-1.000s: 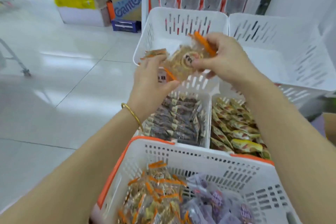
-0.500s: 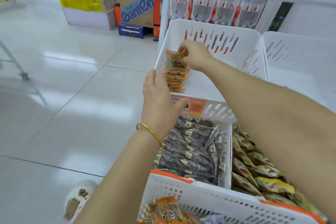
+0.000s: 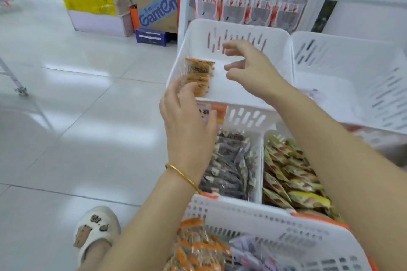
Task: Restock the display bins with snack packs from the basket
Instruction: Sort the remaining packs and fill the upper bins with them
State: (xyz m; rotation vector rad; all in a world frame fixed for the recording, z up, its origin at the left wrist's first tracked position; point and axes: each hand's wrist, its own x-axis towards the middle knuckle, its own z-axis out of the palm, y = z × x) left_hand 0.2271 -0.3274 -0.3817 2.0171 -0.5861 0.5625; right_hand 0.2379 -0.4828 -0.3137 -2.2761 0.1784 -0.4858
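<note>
White shop tiles, shelving behind. Orange-edged snack packs (image 3: 199, 76) stand in a short row just past my left hand (image 3: 187, 121), left of my right hand (image 3: 248, 70), inside the upper display bin (image 3: 237, 26). Both hands are loose, fingers apart, holding nothing. The packs look light, crinkly and slippery, so I'd pinch a sealed edge. The basket (image 3: 264, 212) sits under my wrists.
</note>
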